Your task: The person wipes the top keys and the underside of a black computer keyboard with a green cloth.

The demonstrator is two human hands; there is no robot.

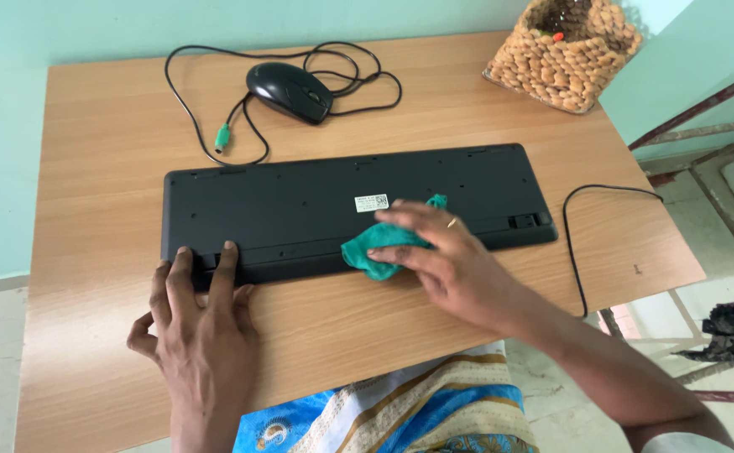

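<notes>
Left hand [203, 315] is laid flat on the wooden table [90, 168], fingers spread and unclenched, their tips pressed on the near left edge of a black keyboard [300, 210] that is turned underside up. Right hand [446, 260] is closed around a crumpled green cloth [375, 252], which is held against the keyboard's near edge beside a small white label [371, 202]. Beyond the keyboard, a black mouse [289, 92] is seen amid its looped cable. At the far right corner, a woven basket [564, 54] is placed.
</notes>
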